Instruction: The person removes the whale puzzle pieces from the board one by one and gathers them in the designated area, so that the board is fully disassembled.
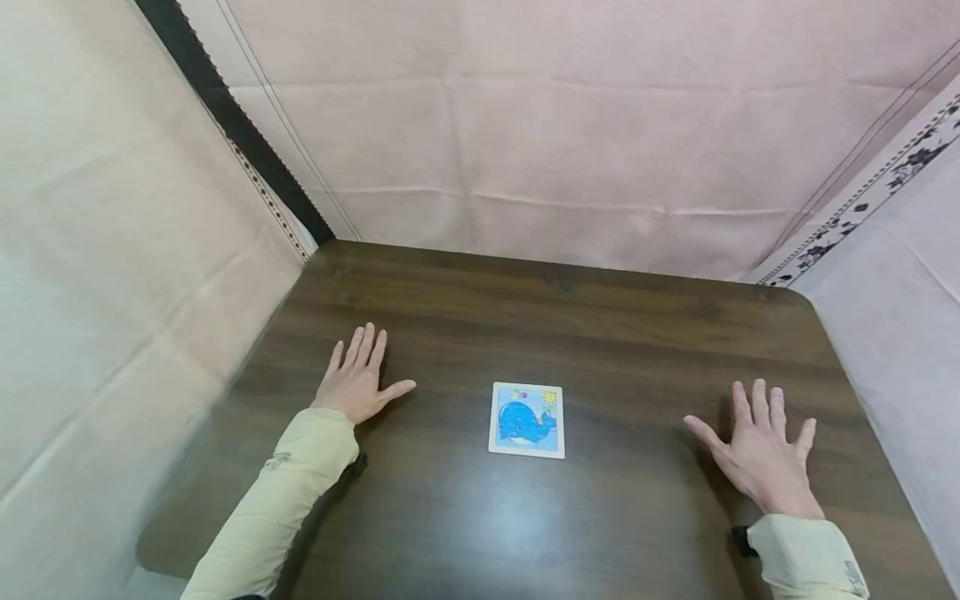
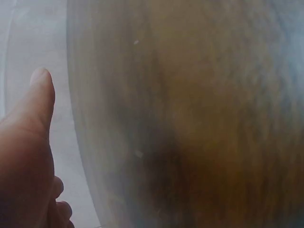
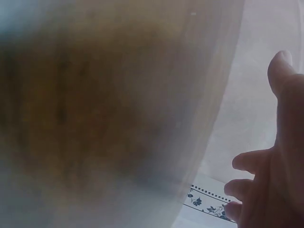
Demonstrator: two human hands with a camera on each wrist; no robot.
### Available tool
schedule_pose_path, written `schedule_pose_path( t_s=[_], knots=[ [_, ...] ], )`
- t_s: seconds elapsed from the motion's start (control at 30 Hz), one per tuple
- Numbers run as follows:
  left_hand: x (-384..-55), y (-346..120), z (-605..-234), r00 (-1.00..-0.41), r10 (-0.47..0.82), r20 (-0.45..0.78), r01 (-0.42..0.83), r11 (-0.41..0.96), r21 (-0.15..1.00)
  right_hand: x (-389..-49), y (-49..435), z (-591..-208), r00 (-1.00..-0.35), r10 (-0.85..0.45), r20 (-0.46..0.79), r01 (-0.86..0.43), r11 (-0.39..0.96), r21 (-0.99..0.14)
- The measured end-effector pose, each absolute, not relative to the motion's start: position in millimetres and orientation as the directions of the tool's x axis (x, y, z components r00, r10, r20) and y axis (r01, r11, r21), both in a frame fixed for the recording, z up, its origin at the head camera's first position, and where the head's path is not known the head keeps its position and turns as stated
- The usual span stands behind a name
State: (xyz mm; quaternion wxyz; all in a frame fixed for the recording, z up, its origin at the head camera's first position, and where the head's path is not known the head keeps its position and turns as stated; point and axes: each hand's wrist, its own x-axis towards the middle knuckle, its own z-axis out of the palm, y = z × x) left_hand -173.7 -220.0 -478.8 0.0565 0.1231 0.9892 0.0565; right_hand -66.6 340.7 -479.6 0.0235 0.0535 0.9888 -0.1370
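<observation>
A square picture puzzle [image 1: 527,420] with a white border lies flat near the middle of the dark wooden table [image 1: 570,333]; it shows a blue whale, a yellow sun and small balls. To its left is my left hand [image 1: 356,382], palm down with fingers spread and the thumb toward the puzzle. My right hand [image 1: 765,457] is farther off on the right side, also palm down with spread fingers. Neither hand touches the puzzle or holds anything. In the left wrist view the thumb [image 2: 42,95] shows; in the right wrist view, the thumb [image 3: 280,71] and several fingertips appear.
Pale cloth sheets [image 1: 525,125] hang behind the table and along both sides. A black strip [image 1: 240,117] runs down to the table's back left corner, and a flower-patterned border [image 1: 862,200] meets the back right. Light reflects off the tabletop near the front.
</observation>
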Motion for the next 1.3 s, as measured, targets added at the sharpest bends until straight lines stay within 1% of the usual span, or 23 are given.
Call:
schedule_pose_path(
  t_s=[0.1,0.2,0.3,0.43,0.53,0.7,0.83,0.97,1.1,1.3],
  knots=[
    [-170.7,-210.0,-477.2,-0.957,0.275,-0.097,0.262,0.956,0.13,-61.7,340.2,-478.4,-0.993,0.101,-0.06,0.113,0.956,-0.272],
    [-162.1,-187.5,-476.5,-0.936,0.336,-0.105,0.318,0.935,0.156,-56.0,335.7,-476.8,-0.994,0.094,-0.057,0.106,0.953,-0.285],
    [-145.5,-159.2,-475.7,-0.893,0.423,-0.154,0.382,0.893,0.237,-48.8,325.5,-475.0,-0.996,0.077,-0.041,0.086,0.946,-0.312],
    [-127.7,-126.0,-478.3,-0.825,0.506,-0.251,0.409,0.842,0.351,-48.0,303.2,-474.2,-0.999,0.036,-0.012,0.038,0.935,-0.353],
    [-120.6,-109.6,-482.4,-0.804,0.528,-0.275,0.412,0.827,0.383,-50.8,282.1,-473.9,-1.0,-0.008,0.0,-0.007,0.923,-0.384],
    [-121.8,-94.2,-488.8,-0.785,0.565,-0.253,0.453,0.803,0.387,-61.3,243.9,-472.3,-0.997,-0.078,-0.029,-0.058,0.893,-0.445],
    [-127.0,-88.0,-491.7,-0.77,0.589,-0.246,0.472,0.785,0.402,-71.2,215.3,-471.7,-0.99,-0.132,-0.043,-0.098,0.881,-0.463],
    [-131.8,-86.1,-494.6,-0.768,0.593,-0.244,0.472,0.78,0.412,-78.7,189.2,-473.0,-0.978,-0.204,-0.034,-0.167,0.876,-0.452],
    [-135.0,-84.4,-495.7,-0.77,0.589,-0.244,0.461,0.779,0.426,-85.1,169.5,-473.0,-0.962,-0.271,0.001,-0.246,0.871,-0.426],
    [-136.1,-80.4,-497.0,-0.787,0.573,-0.229,0.439,0.781,0.445,-97.5,154.8,-474.2,-0.952,-0.302,0.043,-0.293,0.867,-0.402]
  ],
)
